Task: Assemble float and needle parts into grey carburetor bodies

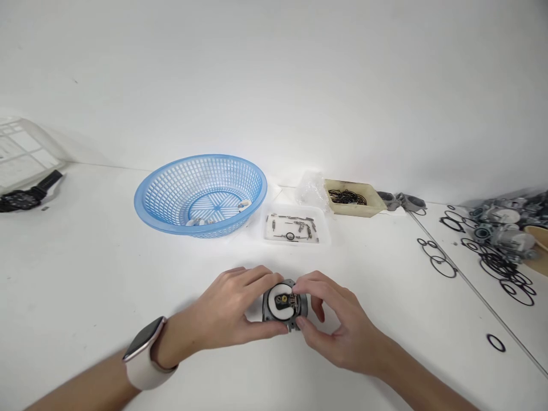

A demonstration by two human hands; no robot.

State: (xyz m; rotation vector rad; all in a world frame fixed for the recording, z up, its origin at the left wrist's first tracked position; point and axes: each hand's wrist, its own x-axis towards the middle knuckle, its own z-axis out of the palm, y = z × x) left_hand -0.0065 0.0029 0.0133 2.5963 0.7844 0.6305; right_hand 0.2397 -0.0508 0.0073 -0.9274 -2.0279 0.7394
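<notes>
A grey metal housing [268, 311] with a white C-shaped insert [274, 309] and a brass-coloured centre is held low in the middle of the view. My left hand [233, 311] grips its left side, fingers on the far edge and thumb along the near edge. On the right, my right hand [338, 322] has its index finger and thumb against the housing beside small metal pieces at the insert's opening. Whether those fingers also pinch a small part cannot be made out. Beyond the hands lies a clear tray [280, 228] of small metal parts and a black ring.
A blue basket [148, 212] with a few white pieces stands back left. A yellowish tray [368, 208] holds black rings. Metal housings [509, 240] and loose rings [495, 342] lie right. A black watch [21, 200] is far left.
</notes>
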